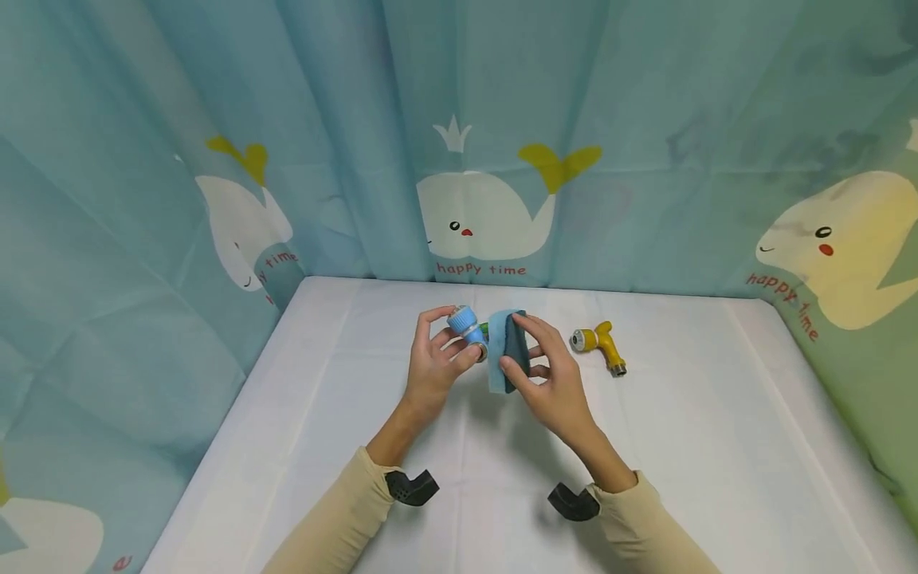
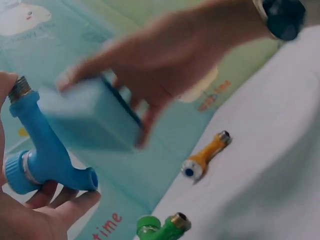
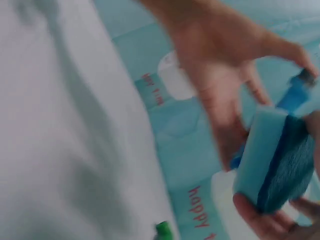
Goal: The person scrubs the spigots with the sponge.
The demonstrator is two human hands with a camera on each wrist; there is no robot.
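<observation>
A blue plastic tap [image 2: 47, 145] with a threaded metal end is held in my left hand [image 1: 435, 363], thumb on the threaded end and fingers under the body. My right hand [image 1: 555, 375] grips a sponge [image 1: 498, 359], light blue foam with a dark scouring side, between thumb and fingers. The foam side faces the tap. Both hands are raised above the white table, close together. In the right wrist view the sponge [image 3: 270, 160] hides much of the tap [image 3: 293, 97]. Whether foam and tap touch, I cannot tell.
On the table [image 1: 688, 430] a yellow tap [image 1: 602, 344] lies to the right of my hands. Behind the sponge is a green tap [image 2: 162, 227], mostly hidden in the head view. A whale-print curtain [image 1: 344, 159] surrounds the table's back and sides.
</observation>
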